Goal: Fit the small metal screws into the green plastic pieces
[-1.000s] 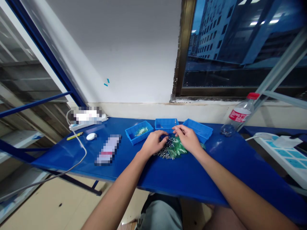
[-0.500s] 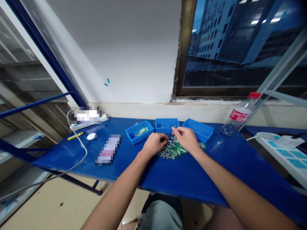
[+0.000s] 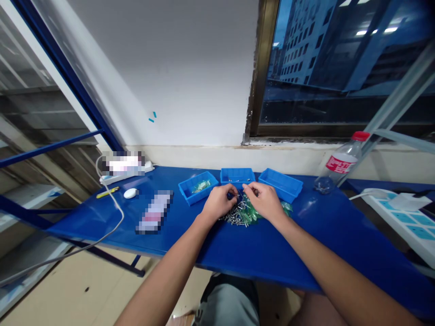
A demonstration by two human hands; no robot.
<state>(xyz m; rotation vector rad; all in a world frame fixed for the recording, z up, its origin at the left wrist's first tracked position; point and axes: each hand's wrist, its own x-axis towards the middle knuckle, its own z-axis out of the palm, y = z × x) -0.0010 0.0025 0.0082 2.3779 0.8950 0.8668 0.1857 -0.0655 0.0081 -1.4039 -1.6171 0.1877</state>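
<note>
Metal pins (image 3: 234, 219) and green plastic pieces (image 3: 252, 214) lie heaped on the blue bench (image 3: 333, 226), just below three blue plastic trays (image 3: 237, 177). Left hand (image 3: 219, 202) and right hand (image 3: 265, 201) sit over the heap, fingers (image 3: 249, 189) curled inward; any grasp cannot be told.

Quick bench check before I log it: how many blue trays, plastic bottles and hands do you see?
Blue plastic trays: 3
Plastic bottle: 1
Hands, left hand and right hand: 2
Total: 6

Head-worn camera looks forward, down at the hands (image 3: 265, 201).
</note>
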